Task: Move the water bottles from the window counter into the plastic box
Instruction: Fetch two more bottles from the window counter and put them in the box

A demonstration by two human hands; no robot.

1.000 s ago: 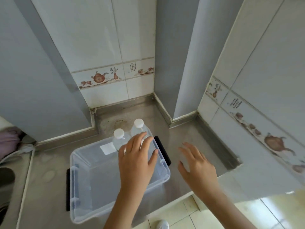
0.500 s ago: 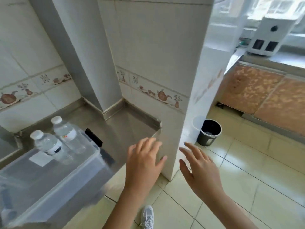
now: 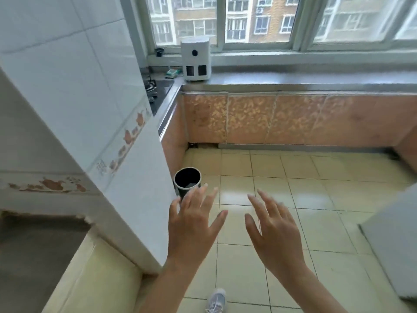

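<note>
Window counter (image 3: 293, 79) far beyond both hands, left hand (image 3: 194, 224) and right hand (image 3: 275, 231) fingers spread, holding nothing

White appliance (image 3: 196, 61) stands on the far sill, left of centre, below the window (image 3: 255, 19). Hob (image 3: 158, 89) lies far left, beside a tiled pillar (image 3: 94, 123). Orange-patterned cabinets (image 3: 282, 119) run under the sill. Black bin (image 3: 187, 180) stands on the tiled floor (image 3: 316, 188), just beside the pillar's right edge. One shoe (image 3: 216, 299) shows at the near edge.
</note>
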